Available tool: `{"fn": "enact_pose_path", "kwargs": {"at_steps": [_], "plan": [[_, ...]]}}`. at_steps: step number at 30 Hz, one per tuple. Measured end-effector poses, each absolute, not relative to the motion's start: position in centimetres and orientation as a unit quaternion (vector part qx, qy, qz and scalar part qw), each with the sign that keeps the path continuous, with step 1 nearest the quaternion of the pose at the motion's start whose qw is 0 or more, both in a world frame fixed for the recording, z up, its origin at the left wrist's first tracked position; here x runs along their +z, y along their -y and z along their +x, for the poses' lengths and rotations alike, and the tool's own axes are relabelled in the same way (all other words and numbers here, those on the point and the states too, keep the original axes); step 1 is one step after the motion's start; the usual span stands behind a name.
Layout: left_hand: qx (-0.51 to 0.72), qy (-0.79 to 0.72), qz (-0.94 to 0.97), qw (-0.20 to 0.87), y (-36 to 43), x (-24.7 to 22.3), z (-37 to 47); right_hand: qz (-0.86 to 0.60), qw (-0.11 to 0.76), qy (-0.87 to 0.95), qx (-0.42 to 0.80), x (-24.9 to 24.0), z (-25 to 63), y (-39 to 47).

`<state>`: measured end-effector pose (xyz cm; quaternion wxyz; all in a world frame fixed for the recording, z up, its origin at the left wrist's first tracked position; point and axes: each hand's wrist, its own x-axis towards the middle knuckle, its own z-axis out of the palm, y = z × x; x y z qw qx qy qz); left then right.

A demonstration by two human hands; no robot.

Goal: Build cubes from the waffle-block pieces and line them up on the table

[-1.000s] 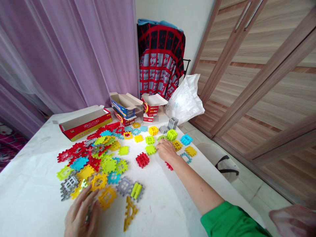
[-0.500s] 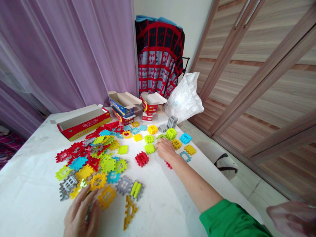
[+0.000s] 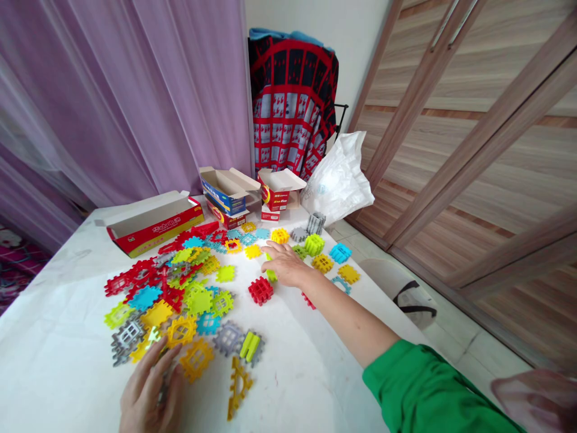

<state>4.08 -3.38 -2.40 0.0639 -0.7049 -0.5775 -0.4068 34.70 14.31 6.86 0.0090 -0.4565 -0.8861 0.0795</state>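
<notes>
Right hand (image 3: pixel 285 264) was spread beside green blocks (image 3: pixel 271 275), seemingly light, stiff, best edge-pinched; whether left hand (image 3: pixel 151 388) held anything was unclear

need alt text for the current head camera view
A person's bare right hand reaches over a lime-green notched plastic piece on a white table, the left hand curled beside a heap of notched multicoloured plastic tiles. Behind it stands an open red-and-yellow cardboard box.
</notes>
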Motion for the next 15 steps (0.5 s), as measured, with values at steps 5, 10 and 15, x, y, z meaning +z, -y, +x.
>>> {"fn": "enact_pose_path", "kwargs": {"at_steps": [5, 10, 15], "plan": [[-0.411, 0.589, -0.695, 0.044, 3.60, -2.32, 3.95, -0.438, -0.032, 0.896, 0.070, 7.59, 33.87, -14.51], [-0.414, 0.594, -0.689, 0.032, 3.71, -2.64, 3.88, -0.442, -0.040, 0.894, 0.068, 7.32, 34.10, -14.22], [-0.412, 0.579, -0.701, 0.065, 3.58, -2.57, 4.00, -0.451, -0.037, 0.889, 0.066, 6.75, 34.27, -14.16]]}}
